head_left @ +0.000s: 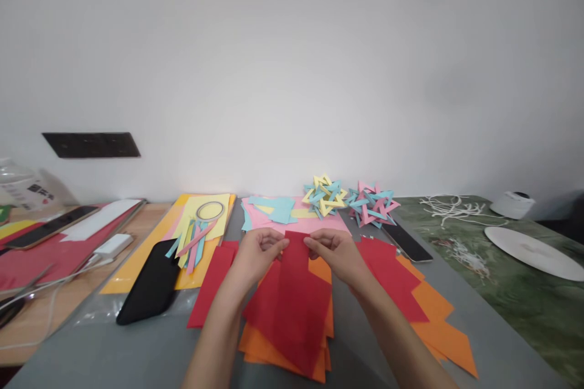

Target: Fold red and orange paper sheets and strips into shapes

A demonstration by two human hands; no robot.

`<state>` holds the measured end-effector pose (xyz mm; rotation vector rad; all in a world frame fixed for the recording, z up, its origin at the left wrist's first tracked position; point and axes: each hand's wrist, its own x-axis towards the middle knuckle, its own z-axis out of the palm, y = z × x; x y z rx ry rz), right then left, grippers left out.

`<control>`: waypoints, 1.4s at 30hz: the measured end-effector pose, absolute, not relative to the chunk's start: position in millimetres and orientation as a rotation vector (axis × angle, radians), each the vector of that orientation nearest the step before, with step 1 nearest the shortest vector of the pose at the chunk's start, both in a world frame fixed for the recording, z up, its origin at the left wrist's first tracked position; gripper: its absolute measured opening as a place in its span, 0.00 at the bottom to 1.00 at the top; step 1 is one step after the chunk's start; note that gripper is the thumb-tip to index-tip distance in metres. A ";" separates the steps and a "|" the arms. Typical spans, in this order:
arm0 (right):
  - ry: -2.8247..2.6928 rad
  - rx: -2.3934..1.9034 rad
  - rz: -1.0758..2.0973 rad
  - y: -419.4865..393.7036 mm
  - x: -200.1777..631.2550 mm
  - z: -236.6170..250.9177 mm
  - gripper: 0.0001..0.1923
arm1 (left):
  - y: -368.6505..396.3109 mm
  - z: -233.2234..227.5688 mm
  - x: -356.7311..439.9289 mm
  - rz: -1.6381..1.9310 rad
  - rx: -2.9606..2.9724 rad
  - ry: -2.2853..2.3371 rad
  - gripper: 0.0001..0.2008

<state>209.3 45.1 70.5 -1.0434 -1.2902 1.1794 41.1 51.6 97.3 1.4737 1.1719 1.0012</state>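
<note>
From the head camera I see both my hands meeting at the top edge of a red paper sheet (292, 304). My left hand (256, 253) pinches the upper left corner, its fingers (274, 245) closed narrow on the paper; my right hand (335, 253) does the same at the upper right, fingers (316, 245) tight on the edge. The sheet hangs toward me from that grip, over a stack of orange sheets (274, 349) on the grey table (137, 352).

Left of my fingers lies another red piece (210, 285), then a black phone (150, 285) on a yellow sheet (137, 261) with a ring trailing coloured strips (201, 231). Just beyond my fingers sit a pink sheet with blue cuttings (274, 209). Farther back and to the right stand two woven paper stars, one yellow and blue (325, 194), one pink and blue (371, 202). Right of my fingers are more red and orange pieces (410, 292), a second phone (406, 242), and well apart a white plate (533, 252) and white cord (449, 206).

As for progress, I judge two stars finished. The red sheet looks flat, with no crease I can make out, so I'd say the folding or tearing of it has barely begun, and the stacked sheets lie unworked.
</note>
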 end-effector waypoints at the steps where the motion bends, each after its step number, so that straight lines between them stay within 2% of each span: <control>1: -1.291 -1.038 1.207 44.8 208.8 70.5 0.14 | 52.2 98.5 41.6 1.037 1.445 1.192 0.12; 7: -1.369 -1.023 1.216 43.2 208.9 70.0 0.14 | 50.6 105.5 42.8 1.138 1.333 1.276 0.13; 14: -1.273 -1.074 1.055 44.9 210.8 72.5 0.16 | 46.3 103.5 45.4 0.818 1.380 1.149 0.14; 20: -1.299 -1.089 1.211 44.7 208.5 69.6 0.18 | 49.6 101.3 46.2 1.010 1.352 1.232 0.14; 26: -1.172 -1.076 1.122 44.9 208.2 68.6 0.17 | 49.5 96.3 53.8 0.968 1.349 1.148 0.14; 31: -1.223 -1.103 1.198 44.9 209.2 68.2 0.18 | 54.0 89.6 55.2 1.176 1.309 1.165 0.14; 37: -1.194 -1.146 1.019 43.8 208.6 68.5 0.16 | 53.5 90.8 55.4 1.019 1.372 1.144 0.14; 42: -1.229 -1.122 1.138 44.0 209.2 70.3 0.19 | 53.4 92.2 55.1 1.084 1.399 1.199 0.14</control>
